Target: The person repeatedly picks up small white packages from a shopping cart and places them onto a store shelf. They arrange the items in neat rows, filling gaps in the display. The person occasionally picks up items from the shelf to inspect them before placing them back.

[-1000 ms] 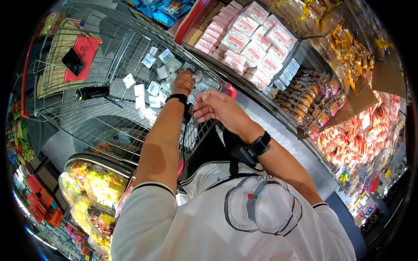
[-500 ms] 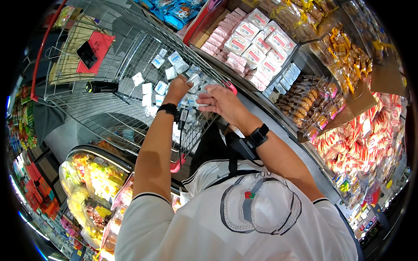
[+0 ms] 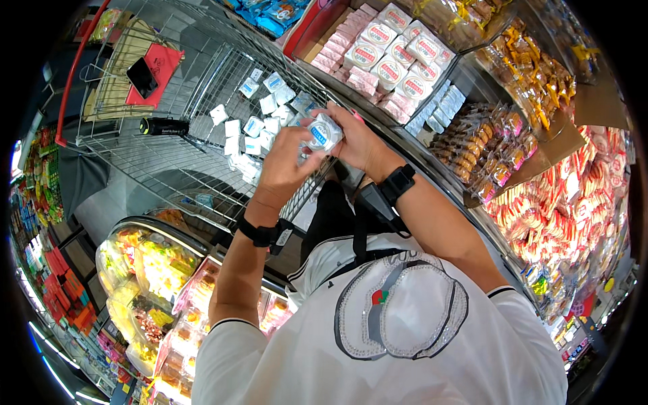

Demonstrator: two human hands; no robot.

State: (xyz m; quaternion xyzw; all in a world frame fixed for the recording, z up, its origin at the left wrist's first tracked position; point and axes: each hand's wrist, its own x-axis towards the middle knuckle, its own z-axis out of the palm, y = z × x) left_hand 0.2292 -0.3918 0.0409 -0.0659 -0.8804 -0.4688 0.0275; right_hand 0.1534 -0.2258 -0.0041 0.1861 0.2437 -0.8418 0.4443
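A small white packet with a round blue label (image 3: 325, 133) is held between my hands over the near end of a wire shopping cart (image 3: 152, 177). My right hand (image 3: 358, 140) grips it from the right, thumb and fingers at its edges. My left hand (image 3: 289, 160) closes on its left side, with fingertips against the wrapper. Inside the cart, several similar white packets (image 3: 252, 126) lie loosely scattered on the wire floor, some partly hidden behind my left hand.
A black phone (image 3: 142, 77) lies on a red folder (image 3: 164, 71) in the cart's seat area, near a black cylinder (image 3: 164, 126). Bins of pink-and-white packets (image 3: 389, 71) and wrapped snacks (image 3: 466, 145) line the right. A lit food case (image 3: 145, 270) stands lower left.
Both hands have risen from the packets in the cart and come together around one packet, now lifted with its label showing. The view has shifted slightly.
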